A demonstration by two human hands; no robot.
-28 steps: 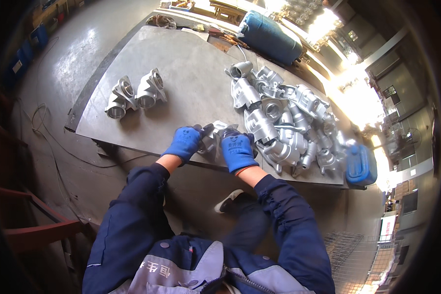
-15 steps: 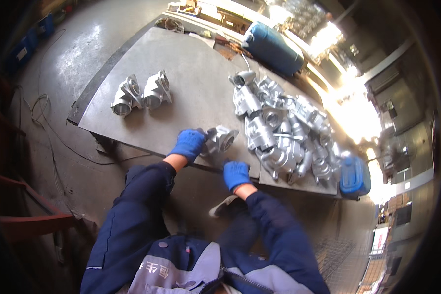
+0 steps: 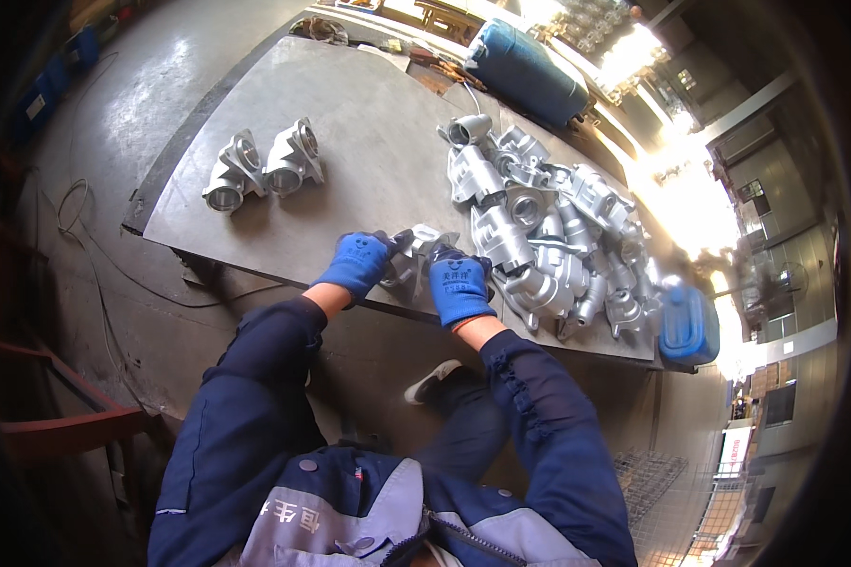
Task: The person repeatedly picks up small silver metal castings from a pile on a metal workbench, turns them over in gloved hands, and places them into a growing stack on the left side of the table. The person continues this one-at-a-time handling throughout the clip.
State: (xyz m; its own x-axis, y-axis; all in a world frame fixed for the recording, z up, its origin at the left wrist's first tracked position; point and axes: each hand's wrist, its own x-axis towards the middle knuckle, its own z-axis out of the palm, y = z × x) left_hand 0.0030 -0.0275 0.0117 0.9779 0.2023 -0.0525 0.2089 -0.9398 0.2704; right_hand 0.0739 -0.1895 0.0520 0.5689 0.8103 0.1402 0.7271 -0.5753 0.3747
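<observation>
Near the front edge of the grey metal table point(image 3: 373, 132), a silver metal casting point(image 3: 414, 253) with a round opening and a flange sits between my hands. My left hand point(image 3: 356, 266), in a blue glove with dark fingers, is closed on its left side. My right hand point(image 3: 460, 285), gloved alike, has its fingers bent over the casting's right side; its fingertips are partly hidden. Two similar castings, one point(image 3: 234, 176) beside another point(image 3: 294, 159), stand at the table's left. Just right of my right hand lies a heaped pile of castings point(image 3: 506, 241).
A blue jug point(image 3: 687, 324) stands at the table's right corner, and a large blue drum point(image 3: 524, 72) lies along the far edge. A cable point(image 3: 142, 290) trails over the floor at left, near a red metal frame point(image 3: 66, 420).
My right hand has moved up and forward from the table's edge onto the casting's right side. My left hand keeps its hold. The view has shifted slightly.
</observation>
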